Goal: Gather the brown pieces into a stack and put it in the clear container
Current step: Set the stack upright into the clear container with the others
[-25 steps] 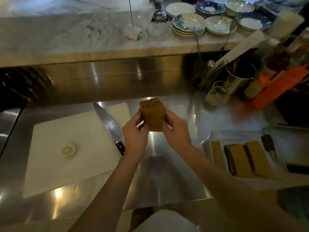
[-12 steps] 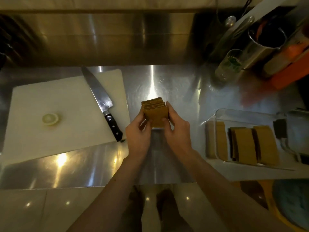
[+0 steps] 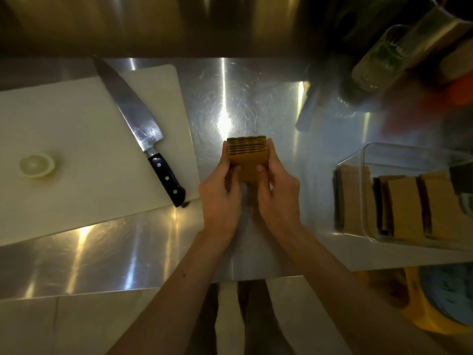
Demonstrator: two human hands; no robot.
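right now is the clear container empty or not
Not empty: the clear container already holds several brown stacks standing side by side.

A white cutting board [image 3: 76, 139] lies on the left of the steel counter [image 3: 256, 98], with a chef's knife [image 3: 138, 126] resting diagonally along its right side, black riveted handle toward the near edge. A pale round slice, perhaps of lemon [image 3: 36, 165], sits near the board's left end, well apart from the knife. At the far right stand a glass [image 3: 378, 57] and a metal canister [image 3: 440, 24], both blurred.
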